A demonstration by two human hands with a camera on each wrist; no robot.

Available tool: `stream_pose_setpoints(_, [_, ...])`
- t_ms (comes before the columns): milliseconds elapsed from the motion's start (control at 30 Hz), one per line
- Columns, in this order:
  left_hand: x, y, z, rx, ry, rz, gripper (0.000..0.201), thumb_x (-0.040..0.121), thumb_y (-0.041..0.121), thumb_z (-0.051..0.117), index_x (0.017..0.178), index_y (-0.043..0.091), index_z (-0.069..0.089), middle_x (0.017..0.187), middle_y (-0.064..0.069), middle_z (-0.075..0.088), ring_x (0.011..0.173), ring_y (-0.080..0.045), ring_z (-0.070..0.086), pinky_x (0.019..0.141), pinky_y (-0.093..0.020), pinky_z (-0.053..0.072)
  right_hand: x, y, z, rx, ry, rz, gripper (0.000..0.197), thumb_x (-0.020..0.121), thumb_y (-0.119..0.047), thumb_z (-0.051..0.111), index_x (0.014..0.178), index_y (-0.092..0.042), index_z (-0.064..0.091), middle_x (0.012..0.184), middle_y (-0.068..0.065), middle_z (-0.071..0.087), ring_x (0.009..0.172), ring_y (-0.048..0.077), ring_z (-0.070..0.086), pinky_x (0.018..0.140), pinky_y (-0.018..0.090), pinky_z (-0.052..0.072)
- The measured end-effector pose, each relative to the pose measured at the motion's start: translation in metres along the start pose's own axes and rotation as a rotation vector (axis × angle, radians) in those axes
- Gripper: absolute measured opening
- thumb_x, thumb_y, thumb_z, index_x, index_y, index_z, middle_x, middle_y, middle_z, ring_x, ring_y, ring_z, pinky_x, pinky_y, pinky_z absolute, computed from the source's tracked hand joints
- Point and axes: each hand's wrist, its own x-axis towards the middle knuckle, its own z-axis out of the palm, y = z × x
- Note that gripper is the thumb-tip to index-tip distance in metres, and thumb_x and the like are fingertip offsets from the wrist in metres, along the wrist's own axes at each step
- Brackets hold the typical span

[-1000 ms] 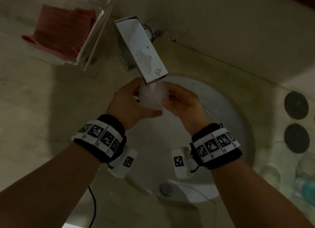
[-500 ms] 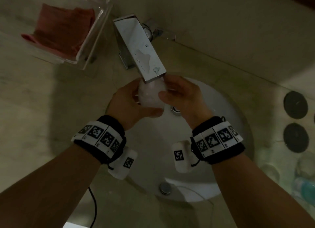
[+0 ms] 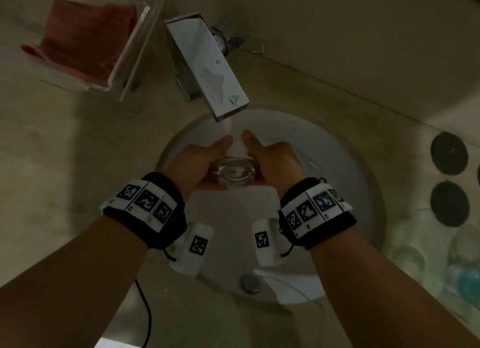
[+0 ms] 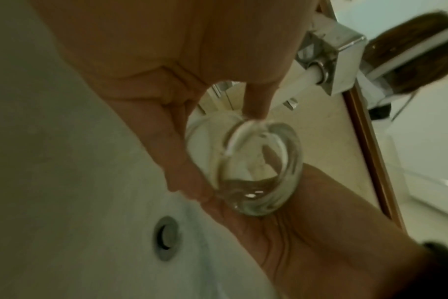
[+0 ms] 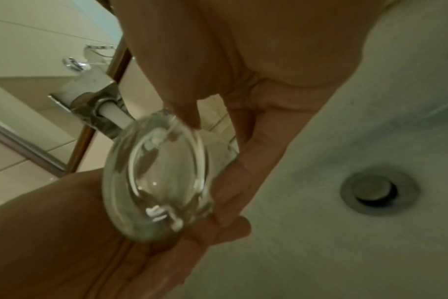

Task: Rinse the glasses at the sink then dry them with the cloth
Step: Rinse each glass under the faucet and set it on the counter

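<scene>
A clear glass [image 3: 235,174] lies tipped on its side over the sink [image 3: 342,163], its thick base toward me and its mouth toward the running stream. My left hand [image 3: 205,163] holds it from the left, thumb on top and fingers along its side [image 4: 182,161]. My right hand [image 3: 270,160] holds it from the right in the same way. Seen from the left wrist, the glass [image 4: 246,168] has some water in it. The right wrist view has the glass [image 5: 156,182] below the spout. The red cloth [image 3: 83,41] lies in a clear box at the back left.
The chrome faucet [image 3: 207,67] juts over the basin with water running. The drain [image 5: 374,190] sits below the hands. On the counter to the right are two black coasters [image 3: 449,154], more glasses [image 3: 407,251] and a teal bottle [image 3: 465,282].
Both hands have brought the glass down and toward me, away from the spout. It has tipped so its base now faces me.
</scene>
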Motion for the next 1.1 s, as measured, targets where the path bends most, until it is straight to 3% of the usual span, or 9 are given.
stream_pose_setpoints(133, [-0.002, 0.005, -0.002, -0.095, 0.007, 0.069, 0.029, 0.086, 0.036, 0.072, 0.098, 0.01, 0.072, 0.098, -0.011, 0.074, 0.082, -0.027, 0.074, 0.081, -0.046, 0.061, -0.001, -0.015, -0.006, -0.083, -0.021, -0.08, 0.058, 0.084, -0.06, 0.068, 0.081, -0.003, 0.075, 0.077, 0.005, 0.078, 0.078, 0.027, 0.076, 0.087, 0.042, 0.06])
stream_pose_setpoints(267, [-0.004, 0.007, -0.005, -0.117, 0.012, 0.156, 0.02, 0.082, 0.024, 0.078, 0.097, 0.013, 0.072, 0.1, -0.009, 0.075, 0.099, -0.034, 0.073, 0.089, -0.052, 0.058, -0.004, -0.047, -0.018, -0.044, 0.116, -0.346, 0.062, 0.086, -0.042, 0.074, 0.139, -0.018, 0.053, 0.132, -0.002, 0.062, 0.111, 0.02, 0.066, 0.094, 0.04, 0.056])
stream_pose_setpoints(367, [-0.006, 0.008, -0.005, -0.095, 0.024, 0.155, 0.026, 0.08, 0.027, 0.079, 0.102, 0.013, 0.073, 0.103, -0.01, 0.077, 0.092, -0.026, 0.075, 0.084, -0.049, 0.06, -0.006, -0.075, -0.025, 0.083, 0.106, -0.518, 0.076, 0.089, -0.018, 0.074, 0.153, -0.014, 0.033, 0.151, 0.0, 0.045, 0.127, 0.014, 0.054, 0.104, 0.032, 0.05])
stream_pose_setpoints(567, [-0.005, 0.007, -0.004, -0.09, 0.108, 0.065, 0.026, 0.077, 0.042, 0.08, 0.077, 0.018, 0.069, 0.078, -0.003, 0.075, 0.075, -0.021, 0.072, 0.063, -0.038, 0.062, 0.0, -0.093, -0.026, 0.099, 0.181, -0.669, 0.036, 0.083, -0.009, 0.074, 0.117, -0.013, 0.066, 0.105, -0.006, 0.068, 0.094, 0.004, 0.065, 0.092, 0.033, 0.059])
stream_pose_setpoints(667, [-0.004, 0.006, -0.006, -0.047, 0.161, 0.023, 0.03, 0.073, 0.047, 0.081, 0.079, 0.021, 0.067, 0.082, -0.004, 0.074, 0.08, -0.022, 0.073, 0.068, -0.044, 0.062, -0.003, -0.094, -0.031, 0.047, 0.225, -0.672, 0.02, 0.08, -0.013, 0.077, 0.097, -0.024, 0.075, 0.086, -0.016, 0.071, 0.084, 0.001, 0.07, 0.087, 0.035, 0.061])
stream_pose_setpoints(800, [-0.002, 0.003, -0.008, 0.021, 0.138, -0.053, 0.052, 0.062, 0.057, 0.083, 0.086, 0.012, 0.071, 0.087, -0.01, 0.076, 0.081, -0.023, 0.074, 0.063, -0.038, 0.061, -0.014, -0.088, -0.032, 0.097, 0.155, -0.612, 0.039, 0.085, -0.01, 0.075, 0.124, -0.014, 0.07, 0.103, -0.012, 0.071, 0.104, 0.004, 0.069, 0.096, 0.032, 0.058])
stream_pose_setpoints(900, [-0.001, 0.002, -0.009, 0.031, 0.117, -0.046, 0.055, 0.062, 0.056, 0.083, 0.09, 0.009, 0.073, 0.091, -0.011, 0.077, 0.085, -0.024, 0.074, 0.062, -0.036, 0.06, -0.021, -0.076, -0.024, 0.056, 0.129, -0.533, 0.04, 0.092, -0.019, 0.07, 0.13, -0.01, 0.065, 0.122, 0.004, 0.072, 0.111, 0.017, 0.069, 0.098, 0.041, 0.057])
stream_pose_setpoints(1000, [-0.003, 0.005, -0.007, 0.072, 0.078, -0.006, 0.056, 0.059, 0.056, 0.084, 0.088, 0.01, 0.075, 0.089, -0.009, 0.078, 0.079, -0.02, 0.075, 0.061, -0.033, 0.06, -0.03, -0.05, -0.017, -0.064, 0.164, -0.384, 0.044, 0.093, -0.038, 0.065, 0.112, 0.001, 0.07, 0.099, 0.02, 0.074, 0.092, 0.033, 0.071, 0.089, 0.054, 0.057])
stream_pose_setpoints(1100, [-0.011, 0.01, 0.002, 0.121, -0.015, 0.078, 0.061, 0.048, 0.051, 0.086, 0.093, 0.012, 0.075, 0.092, -0.007, 0.078, 0.081, -0.021, 0.076, 0.07, -0.035, 0.061, -0.056, -0.018, -0.019, -0.152, 0.158, -0.269, 0.05, 0.091, -0.055, 0.063, 0.12, -0.015, 0.071, 0.104, -0.001, 0.074, 0.092, 0.017, 0.069, 0.092, 0.038, 0.057])
